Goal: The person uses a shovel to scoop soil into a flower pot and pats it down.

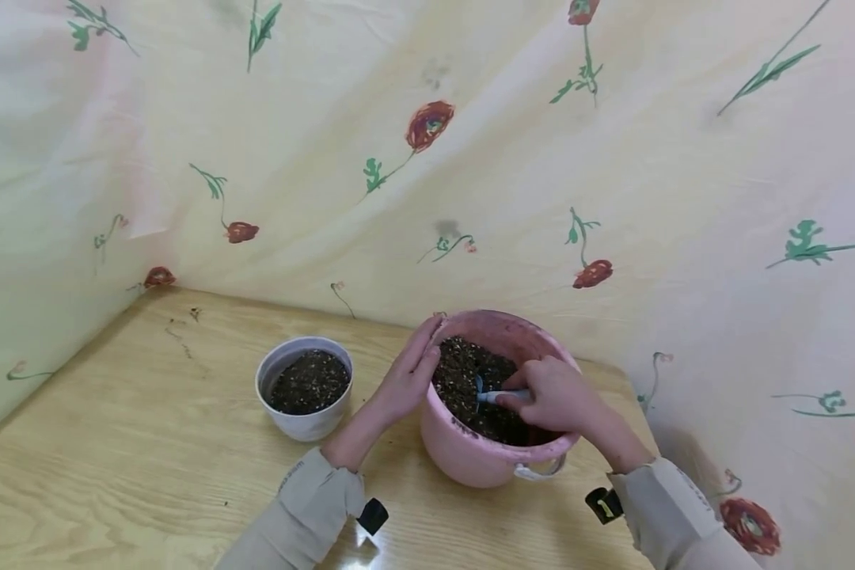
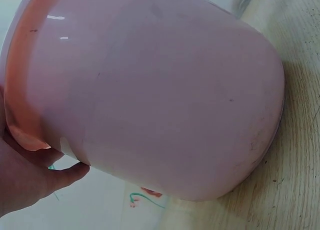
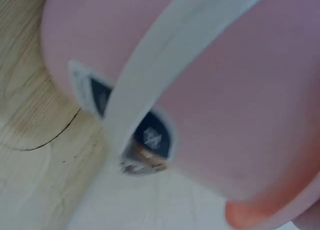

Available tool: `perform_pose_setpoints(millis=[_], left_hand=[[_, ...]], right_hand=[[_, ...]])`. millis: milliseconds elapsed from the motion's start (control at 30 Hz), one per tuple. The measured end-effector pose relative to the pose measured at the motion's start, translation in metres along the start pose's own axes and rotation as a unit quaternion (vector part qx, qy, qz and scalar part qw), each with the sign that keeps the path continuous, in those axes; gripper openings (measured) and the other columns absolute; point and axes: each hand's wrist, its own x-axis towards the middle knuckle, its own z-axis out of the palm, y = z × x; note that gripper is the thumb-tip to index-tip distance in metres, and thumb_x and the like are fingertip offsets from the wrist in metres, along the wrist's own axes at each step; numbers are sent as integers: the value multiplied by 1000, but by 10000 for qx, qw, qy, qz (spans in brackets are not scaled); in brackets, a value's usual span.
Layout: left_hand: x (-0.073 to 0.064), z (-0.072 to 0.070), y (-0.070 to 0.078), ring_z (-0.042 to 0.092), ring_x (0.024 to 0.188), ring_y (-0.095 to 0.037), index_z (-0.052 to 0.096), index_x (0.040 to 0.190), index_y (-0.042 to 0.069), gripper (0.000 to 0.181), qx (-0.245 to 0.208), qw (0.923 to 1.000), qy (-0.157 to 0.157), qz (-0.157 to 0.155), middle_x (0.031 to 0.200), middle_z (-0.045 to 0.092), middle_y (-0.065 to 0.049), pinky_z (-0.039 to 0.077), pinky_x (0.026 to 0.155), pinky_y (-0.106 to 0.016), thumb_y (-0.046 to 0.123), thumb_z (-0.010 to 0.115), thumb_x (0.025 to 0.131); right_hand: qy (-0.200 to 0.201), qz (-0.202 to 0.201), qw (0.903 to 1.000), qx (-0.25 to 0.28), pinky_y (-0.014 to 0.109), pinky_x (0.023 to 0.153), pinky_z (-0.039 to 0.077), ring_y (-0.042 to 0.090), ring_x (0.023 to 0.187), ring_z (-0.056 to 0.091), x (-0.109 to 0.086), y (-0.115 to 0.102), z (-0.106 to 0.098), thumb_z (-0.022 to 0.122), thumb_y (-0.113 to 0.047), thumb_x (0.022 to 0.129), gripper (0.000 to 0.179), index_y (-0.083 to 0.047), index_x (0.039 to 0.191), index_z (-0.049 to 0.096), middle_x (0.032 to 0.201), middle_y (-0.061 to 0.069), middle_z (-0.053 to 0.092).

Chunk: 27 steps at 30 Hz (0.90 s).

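A pink bucket [image 1: 463, 459] stands upright, partly filled with dark soil [image 1: 463, 380] flecked with pale bits. My left hand [image 1: 408, 381] holds its left rim; in the left wrist view, fingers [image 2: 70, 176] lie against the outside, just below the lip. Inside the bucket, my right hand [image 1: 557, 393] grips the handle of a small blue shovel [image 1: 495, 395], whose head points left into the soil and is partly hidden. The right wrist view shows mostly the bucket wall [image 3: 240, 105], its white handle [image 3: 165, 55] and a label [image 3: 152, 135].
Left of the bucket is a white pot [image 1: 306, 427], also holding dark soil. Both stand on a wood-grain table [image 1: 150, 459]. Behind and to the sides hangs a cream sheet [image 1: 313, 198] with red flowers. A few dark crumbs [image 1: 195, 313] lie at the back left.
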Motion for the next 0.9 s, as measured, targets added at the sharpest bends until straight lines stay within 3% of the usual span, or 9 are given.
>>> perform_pose_setpoints(millis=[133,333,600,767,900], left_hand=[[-2,-1,-2,17,145,-29,19,154,6,52,-78,9998,162,-48,159,18,-14,15,118,-45,14,33,104],[-2,-1,-4,16,145,-29,20,153,2,51,-149,9998,147,-53,158,18,-18,15,118,-44,13,32,104],[0,0,-1,18,145,-32,22,152,1,50,-18,9999,148,37,157,20,-19,16,118,-46,16,31,105],[0,2,0,17,145,-34,21,151,-3,50,-3,9999,125,117,156,20,-23,16,117,-48,15,31,105],[0,4,3,18,145,-32,22,151,-1,49,-5,9998,171,130,157,21,-20,16,118,-46,14,31,105]], right_hand=[[-43,-26,10000,-29,20,54,45,-4,52,51,2,-7,-3,72,-26,84,18,-10,82,79,68,-9,70],[-298,91,9991,291,19,51,43,-3,49,47,-5,-13,-14,71,-22,87,15,-10,83,79,65,-11,68],[-577,555,9955,512,22,50,43,1,47,47,-17,-24,-32,66,-22,90,19,-8,85,77,67,-7,68],[-401,805,9944,558,22,44,34,3,42,39,-30,-25,-38,67,-26,91,21,-8,91,77,60,-9,64],[-57,861,9955,383,23,46,31,5,47,36,-39,-24,-41,67,-30,90,20,-13,90,78,52,-13,51]])
